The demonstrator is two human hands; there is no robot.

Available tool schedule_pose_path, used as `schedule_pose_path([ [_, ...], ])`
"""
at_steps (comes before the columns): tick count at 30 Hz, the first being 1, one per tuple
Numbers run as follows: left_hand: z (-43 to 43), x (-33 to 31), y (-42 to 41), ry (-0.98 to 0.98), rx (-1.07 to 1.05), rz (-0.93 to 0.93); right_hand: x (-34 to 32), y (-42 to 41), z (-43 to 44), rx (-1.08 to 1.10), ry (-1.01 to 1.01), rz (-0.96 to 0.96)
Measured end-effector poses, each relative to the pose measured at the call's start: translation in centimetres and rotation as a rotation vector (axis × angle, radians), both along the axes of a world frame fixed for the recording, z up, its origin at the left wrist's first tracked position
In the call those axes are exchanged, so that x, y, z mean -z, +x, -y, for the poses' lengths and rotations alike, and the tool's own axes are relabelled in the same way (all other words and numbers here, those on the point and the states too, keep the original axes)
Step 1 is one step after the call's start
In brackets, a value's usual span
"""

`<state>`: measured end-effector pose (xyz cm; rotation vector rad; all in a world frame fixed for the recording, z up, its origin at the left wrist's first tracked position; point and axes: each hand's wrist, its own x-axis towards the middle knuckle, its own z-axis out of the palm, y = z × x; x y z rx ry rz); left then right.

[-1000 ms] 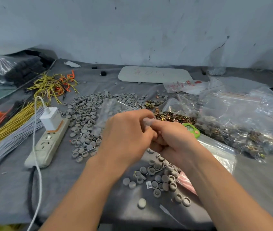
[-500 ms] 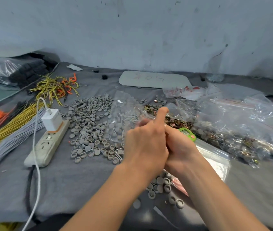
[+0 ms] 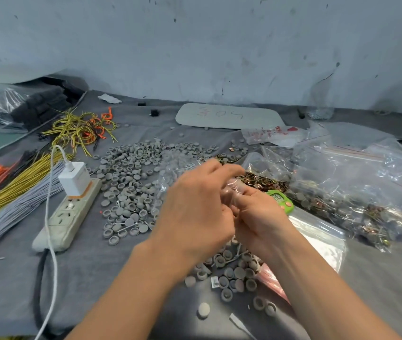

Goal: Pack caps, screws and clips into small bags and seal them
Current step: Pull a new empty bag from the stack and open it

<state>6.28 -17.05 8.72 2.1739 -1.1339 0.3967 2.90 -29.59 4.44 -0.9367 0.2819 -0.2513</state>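
Now the left hand (image 3: pixel 195 212) and right hand (image 3: pixel 258 217) meet over the tabletop (image 3: pixel 77 278), fingers pinching the bag (image 3: pixel 177 168) between them — miss part of the seal and it could spill onto the loose caps (image 3: pixel 131 182).

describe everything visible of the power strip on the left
The power strip is an off-white plastic bar lying flat on the grey cloth, angled away to the right. A white charger with an orange base is plugged into its far end; the white cable crosses its near end. Empty sockets show on top. A dark cord leaves its near end. Grey caps lie right of it. The left hand and right hand hold a small bag, apart from it.
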Motion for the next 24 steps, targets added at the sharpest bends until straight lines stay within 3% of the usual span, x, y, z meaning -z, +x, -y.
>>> schedule_pose_path([
  [3, -0.8, -0.1, 1.5, 0.008, -0.023, 0.02, 0.2, 0.4, 1.1, 0.09, -0.12, -0.05],
  [7, -1.3, -0.2, 2.7, 0.052, 0.002, -0.017, -0.1, 0.4, 1.0, -0.048, -0.162, -0.14],
  [13, -0.4, 1.5, 2.8, 0.426, 0.154, 0.137, -0.8, -0.1, -0.8, -0.122, -0.006, -0.002],
  [20, -0.3, 1.8, 3.1, 0.339, 0.214, 0.208, -1.5, -1.3, -0.6, -0.108, 0.074, 0.088],
  [24, -0.2, 2.1, 3.0, 0.41, 0.221, 0.241, -1.1, -1.2, 0.4, -0.128, 0.029, -0.01],
])
